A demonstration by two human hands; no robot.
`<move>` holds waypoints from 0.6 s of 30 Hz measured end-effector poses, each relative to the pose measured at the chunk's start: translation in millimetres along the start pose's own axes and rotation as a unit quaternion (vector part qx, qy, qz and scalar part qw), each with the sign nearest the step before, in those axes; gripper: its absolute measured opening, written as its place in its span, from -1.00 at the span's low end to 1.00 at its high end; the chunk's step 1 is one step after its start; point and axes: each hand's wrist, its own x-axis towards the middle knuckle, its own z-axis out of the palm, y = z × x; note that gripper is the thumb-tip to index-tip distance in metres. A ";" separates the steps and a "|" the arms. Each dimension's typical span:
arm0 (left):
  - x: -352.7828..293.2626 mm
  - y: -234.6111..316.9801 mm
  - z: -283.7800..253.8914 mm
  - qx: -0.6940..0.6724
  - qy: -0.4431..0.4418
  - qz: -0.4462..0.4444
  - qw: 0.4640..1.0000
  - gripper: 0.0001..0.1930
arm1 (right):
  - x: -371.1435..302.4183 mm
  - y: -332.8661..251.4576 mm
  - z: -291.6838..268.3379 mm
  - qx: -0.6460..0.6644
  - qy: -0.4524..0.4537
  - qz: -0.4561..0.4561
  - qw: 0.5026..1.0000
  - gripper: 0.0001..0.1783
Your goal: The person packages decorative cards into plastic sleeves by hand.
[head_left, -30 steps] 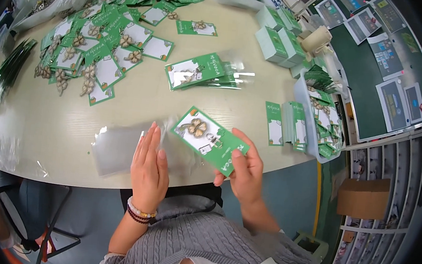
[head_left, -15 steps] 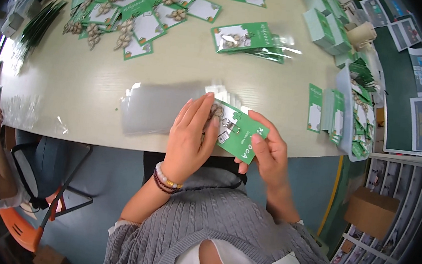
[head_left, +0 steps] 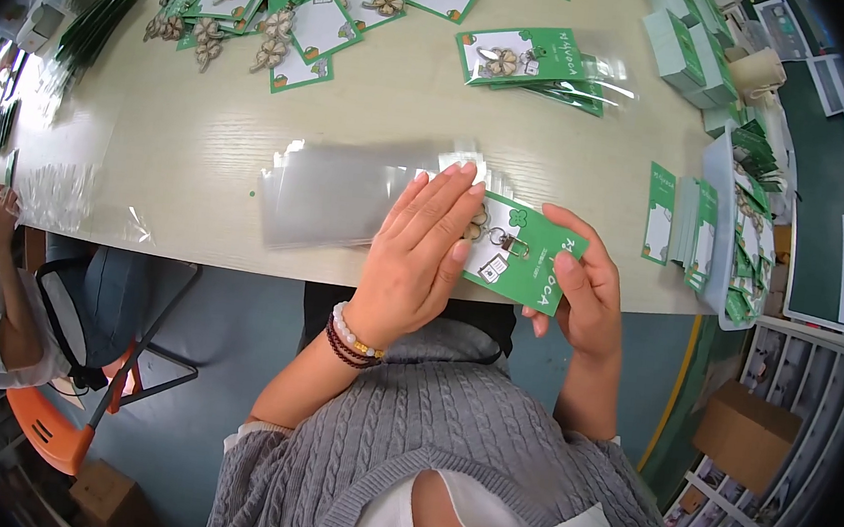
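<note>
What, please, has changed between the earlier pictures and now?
The left hand has moved rightward across the clear bags and now covers part of the clover charm on the green card. The right hand still holds the card's right end; the bags still lie flat.

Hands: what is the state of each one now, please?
Left hand: open, over one end of the card.
Right hand: closed, holding the card's other end.
</note>
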 end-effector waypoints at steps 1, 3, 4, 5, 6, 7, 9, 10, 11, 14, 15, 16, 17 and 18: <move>0.4 0.3 -1.1 0.000 -0.001 -0.001 1.000 -0.59 | 1.1 0.4 -1.8 -0.006 -0.001 0.008 1.000 -0.53; 1.2 1.0 -3.9 0.028 -0.028 0.033 0.999 -0.59 | 3.2 -0.6 -6.1 -0.011 -0.001 0.017 1.000 -0.53; 1.2 1.5 -4.4 0.029 -0.029 0.033 0.999 -0.59 | 4.5 -2.1 -8.7 -0.017 -0.003 0.022 1.000 -0.53; 1.1 2.0 -4.8 0.032 -0.045 0.048 0.997 -0.58 | 5.3 -3.1 -10.7 -0.022 -0.006 0.028 0.999 -0.54; 0.8 2.5 -5.3 0.034 -0.060 0.063 0.996 -0.57 | 5.7 -3.2 -12.1 -0.022 -0.006 0.028 0.999 -0.54; 0.6 4.0 -4.4 0.034 -0.060 0.063 0.996 -0.57 | 6.6 -3.2 -13.6 -0.016 -0.001 0.024 1.000 -0.54; -0.3 8.7 -0.9 0.086 -0.044 0.049 0.994 -0.55 | 6.9 -1.6 -13.1 -0.012 0.003 0.021 1.000 -0.54; 0.1 9.7 -0.3 0.086 -0.044 0.048 0.994 -0.55 | 6.4 0.3 -10.5 -0.007 0.010 0.015 1.000 -0.55; 0.5 10.7 0.1 0.105 -0.046 0.043 0.992 -0.52 | 6.3 2.2 -8.2 -0.002 0.017 0.010 1.000 -0.56; 0.6 12.1 3.4 0.126 -0.047 0.042 0.990 -0.49 | 8.8 6.0 -3.4 -0.034 0.008 0.002 0.999 -0.56; 0.5 12.4 5.1 0.127 -0.045 0.046 0.990 -0.48 | 10.2 7.1 -1.5 -0.034 0.007 0.003 0.999 -0.56; 0.7 14.1 7.0 0.127 -0.044 0.048 0.990 -0.48 | 10.1 7.5 0.7 -0.035 0.008 0.011 0.999 -0.55; 0.7 16.1 9.1 0.123 -0.039 0.049 0.990 -0.49 | 10.2 7.9 3.3 -0.036 0.009 0.018 0.999 -0.53; 0.8 17.6 10.8 0.118 -0.034 0.050 0.991 -0.49 | 10.7 8.9 7.4 -0.037 0.010 0.017 0.999 -0.53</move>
